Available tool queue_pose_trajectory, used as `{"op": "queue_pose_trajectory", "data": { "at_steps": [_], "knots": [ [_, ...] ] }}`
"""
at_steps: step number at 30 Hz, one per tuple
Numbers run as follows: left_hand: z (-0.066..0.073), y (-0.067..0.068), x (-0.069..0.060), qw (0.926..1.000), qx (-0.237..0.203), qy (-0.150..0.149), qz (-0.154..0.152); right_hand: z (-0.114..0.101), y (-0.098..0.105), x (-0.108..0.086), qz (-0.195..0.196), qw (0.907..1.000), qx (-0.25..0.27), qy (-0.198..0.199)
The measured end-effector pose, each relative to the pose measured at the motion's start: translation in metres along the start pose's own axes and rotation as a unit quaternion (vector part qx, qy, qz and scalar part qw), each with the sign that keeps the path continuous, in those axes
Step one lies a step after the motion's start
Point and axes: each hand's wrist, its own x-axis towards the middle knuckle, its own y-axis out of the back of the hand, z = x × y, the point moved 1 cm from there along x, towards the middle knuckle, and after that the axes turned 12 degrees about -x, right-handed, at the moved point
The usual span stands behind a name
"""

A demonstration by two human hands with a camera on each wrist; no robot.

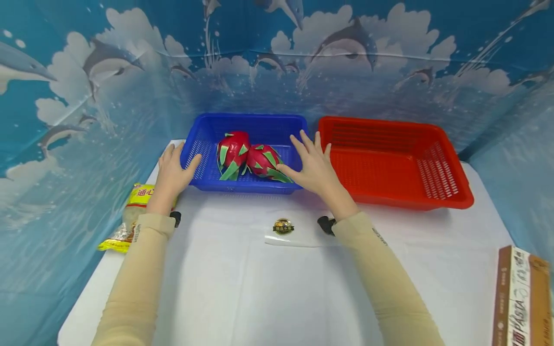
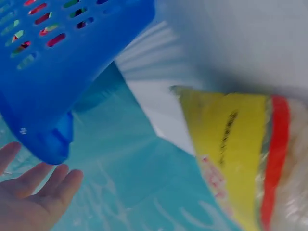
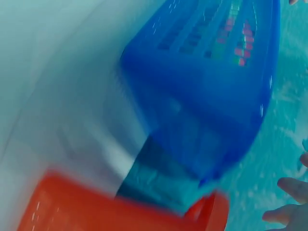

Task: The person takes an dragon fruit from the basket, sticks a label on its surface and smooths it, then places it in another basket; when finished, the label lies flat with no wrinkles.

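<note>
Two dragon fruits (image 1: 233,150), red-pink with green scales, lie against each other in a blue plastic basket (image 1: 248,188) at the back of the table. At the basket's left end is my left hand (image 1: 171,174), its fingers spread; the left wrist view has its fingertips close to the rim, and I cannot tell whether they touch. My right hand (image 1: 315,166), fingers also spread, is at the basket's right end. It holds nothing, and contact with the rim is uncertain. In the right wrist view the blue basket (image 3: 202,91) is blurred, with fingertips (image 3: 291,188) at the edge.
A red slotted basket (image 1: 381,175) stands just right of the blue one. Left of my left forearm lies a yellow-ended food bag (image 1: 140,197). A clear plastic bag with a gold label (image 1: 283,226) lies flat mid-table. A pasta box (image 1: 521,298) is at the right edge.
</note>
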Motion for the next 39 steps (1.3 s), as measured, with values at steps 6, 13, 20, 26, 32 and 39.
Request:
{"op": "queue_pose_trajectory", "data": {
  "at_steps": [6,13,20,26,32,39],
  "knots": [
    [-0.01,-0.003,0.0,0.998,-0.044,0.045,0.001,-0.022,-0.013,0.018,-0.035,0.9985,0.043,0.002],
    [-0.016,-0.004,0.001,0.9872,-0.099,0.123,0.023,-0.04,-0.028,0.036,-0.074,0.9923,0.098,-0.016],
    [-0.024,-0.009,0.003,0.97,-0.152,0.18,0.061,-0.049,-0.044,0.051,-0.105,0.9841,0.132,-0.055],
    [-0.03,-0.013,0.002,0.9671,-0.17,0.176,0.069,-0.047,-0.053,0.057,-0.136,0.9734,0.155,-0.1],
    [-0.033,-0.013,0.0,0.9623,-0.196,0.175,0.068,-0.044,-0.062,0.062,-0.142,0.9632,0.178,-0.143],
    [-0.035,-0.014,-0.003,0.9464,-0.249,0.195,0.067,-0.041,-0.072,0.067,-0.136,0.9533,0.214,-0.165]
  ]
}}
